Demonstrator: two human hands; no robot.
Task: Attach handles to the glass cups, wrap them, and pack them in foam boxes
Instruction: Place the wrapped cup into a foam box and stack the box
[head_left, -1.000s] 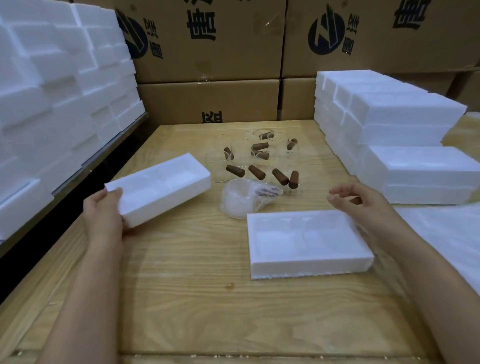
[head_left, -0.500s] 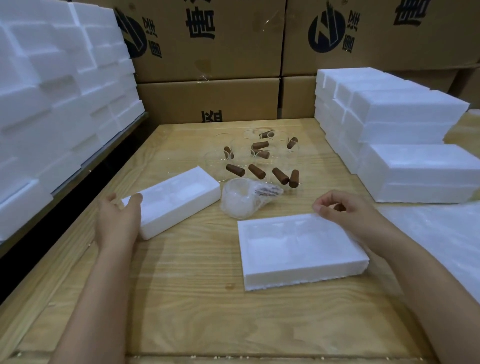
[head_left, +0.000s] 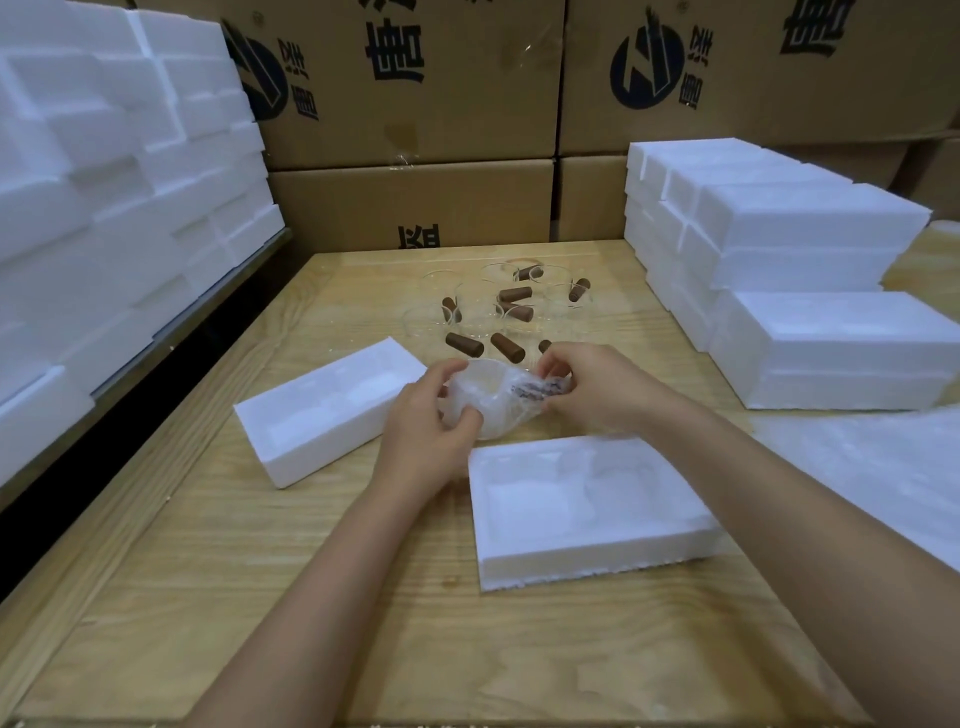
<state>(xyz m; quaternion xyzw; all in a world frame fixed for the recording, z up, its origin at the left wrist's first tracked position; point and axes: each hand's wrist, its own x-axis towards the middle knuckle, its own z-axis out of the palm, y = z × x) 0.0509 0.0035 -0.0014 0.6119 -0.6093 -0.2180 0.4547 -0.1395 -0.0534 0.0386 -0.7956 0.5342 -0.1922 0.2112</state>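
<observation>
Two hands are pinching the wrapped cup (head_left: 488, 402): L hand (head_left: 423, 423) its left edge, R hand (head_left: 592, 387) its right, betw. L tray (head_left: 322, 415) & R tray (head_left: 587, 514), near both rims.

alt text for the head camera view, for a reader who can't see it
A person's left hand and right hand grip a wrapped cup over a wooden table, between the left foam tray and the right foam tray. Behind it stand bare glass cups with brown handles; foam stacks stand at both sides, cardboard cartons behind.
</observation>
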